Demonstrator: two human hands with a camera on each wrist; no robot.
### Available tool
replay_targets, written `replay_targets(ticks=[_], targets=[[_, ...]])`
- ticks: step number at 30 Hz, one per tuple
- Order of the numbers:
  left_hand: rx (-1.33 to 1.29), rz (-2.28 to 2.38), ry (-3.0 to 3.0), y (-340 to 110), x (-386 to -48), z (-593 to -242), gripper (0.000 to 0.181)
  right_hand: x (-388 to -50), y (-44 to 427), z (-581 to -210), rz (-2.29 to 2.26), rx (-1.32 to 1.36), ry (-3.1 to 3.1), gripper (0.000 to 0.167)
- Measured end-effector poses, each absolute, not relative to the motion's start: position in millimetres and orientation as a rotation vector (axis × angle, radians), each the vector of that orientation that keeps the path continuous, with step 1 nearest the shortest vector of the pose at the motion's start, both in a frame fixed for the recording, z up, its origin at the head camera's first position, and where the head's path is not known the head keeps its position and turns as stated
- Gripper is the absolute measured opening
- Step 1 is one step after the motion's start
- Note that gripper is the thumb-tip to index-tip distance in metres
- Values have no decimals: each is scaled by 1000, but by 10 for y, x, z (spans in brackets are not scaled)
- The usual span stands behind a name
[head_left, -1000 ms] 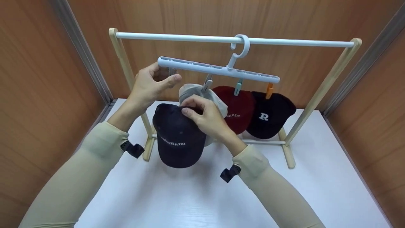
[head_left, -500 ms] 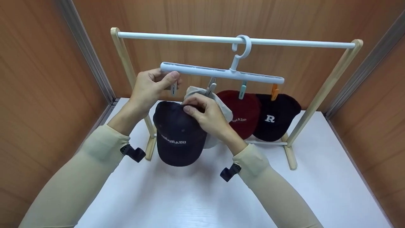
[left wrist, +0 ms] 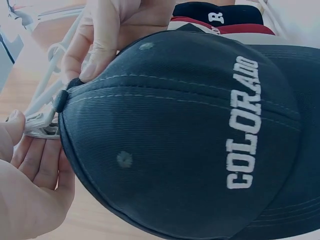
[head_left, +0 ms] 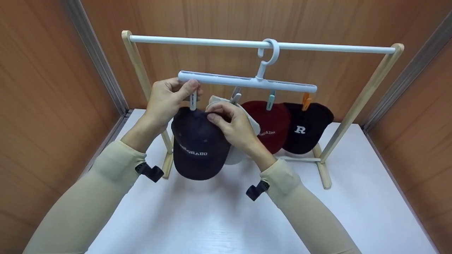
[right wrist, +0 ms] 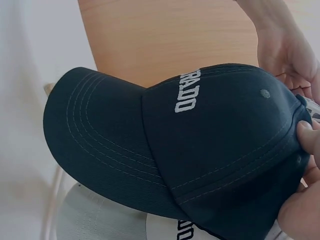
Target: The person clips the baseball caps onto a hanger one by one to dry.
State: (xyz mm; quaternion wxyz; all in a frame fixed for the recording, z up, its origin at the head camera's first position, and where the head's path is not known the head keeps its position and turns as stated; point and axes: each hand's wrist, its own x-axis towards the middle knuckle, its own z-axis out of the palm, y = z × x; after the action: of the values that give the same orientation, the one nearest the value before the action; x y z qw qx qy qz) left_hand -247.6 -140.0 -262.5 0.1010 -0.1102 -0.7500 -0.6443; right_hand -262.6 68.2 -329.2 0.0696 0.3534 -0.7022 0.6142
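A navy baseball cap point(head_left: 201, 148) with white COLORADO lettering hangs brim down from my right hand point(head_left: 235, 125), whose thumb and fingers pinch its upper edge. My left hand point(head_left: 166, 97) pinches a pale grey clip point(head_left: 193, 101) under the left end of the light blue hanger point(head_left: 226, 79). The clip's lower tip meets the cap's top edge; whether it bites the fabric I cannot tell. In the left wrist view, the clip point(left wrist: 42, 125) lies between left thumb and fingers, beside the cap's edge point(left wrist: 61, 102).
A beige cap point(head_left: 252, 121), a dark red cap point(head_left: 270, 123) and a black cap point(head_left: 307, 130) hang from other clips. The hanger hooks over the white rail point(head_left: 197, 41) of a wooden-legged rack. Wood-grain walls surround the white table point(head_left: 219, 218).
My right hand has raised the navy cap up to the clip. The left hand has shifted its hold onto the clip, and the hanger's left end sits slightly lower.
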Motion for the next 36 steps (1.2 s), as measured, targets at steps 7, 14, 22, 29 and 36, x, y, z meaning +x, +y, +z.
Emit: replay_targets(ticks=[7,14,22,29,36], targets=[[-328,-1982,-2165,-1402,-2492,-2625,34,-2643,666,-3276,1817,1053,-2075,11],[-314,-1953,-2205,-1404,-2493,-2616,35,-2633,664,-3260,1871,970,-2050,12],[-334,-1920,-2226,-1378,-2490,-2614,33,-2613,650,-3236,1892,890,-2032,11],[-357,-1936,-2242,-1399,-2494,-2644,32,-2597,657,-3240,1869,839,-2067,13],[-397,-1886,-2325,-1461,-2503,-2730,34,-2582,684,-3276,1730,802,-2165,17]])
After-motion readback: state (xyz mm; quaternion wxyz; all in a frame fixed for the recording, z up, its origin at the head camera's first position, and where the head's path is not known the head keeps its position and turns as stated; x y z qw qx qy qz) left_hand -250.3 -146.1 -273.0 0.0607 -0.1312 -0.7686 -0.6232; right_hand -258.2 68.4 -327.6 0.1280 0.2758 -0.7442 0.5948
